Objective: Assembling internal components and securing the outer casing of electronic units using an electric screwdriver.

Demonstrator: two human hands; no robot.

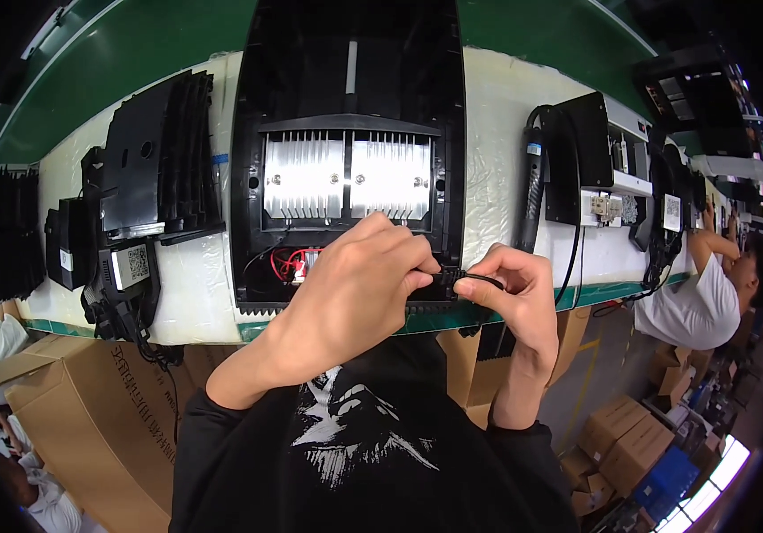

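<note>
A long black housing (252, 160) lies before me on the bench, with two finned silver heat sinks (306, 178) inside. Red wires (285, 265) show in its near left part. Over the near right corner of the housing, my left hand (355, 271) pinches a small black part, whose kind I cannot make out. Just to its right, my right hand (519, 289) grips a thin black cable (485, 278) between thumb and forefinger. The fingertips of both hands almost meet at the housing's wall. Part of the housing's near side is hidden behind my left hand.
On the left stand black finned panels (155, 147) and a black adapter with a label (131, 265). To the right are a black tube (534, 178), a black box-shaped unit (577, 155) and cables. Cardboard boxes (88, 417) sit below the bench. Another person (692, 302) works at the far right.
</note>
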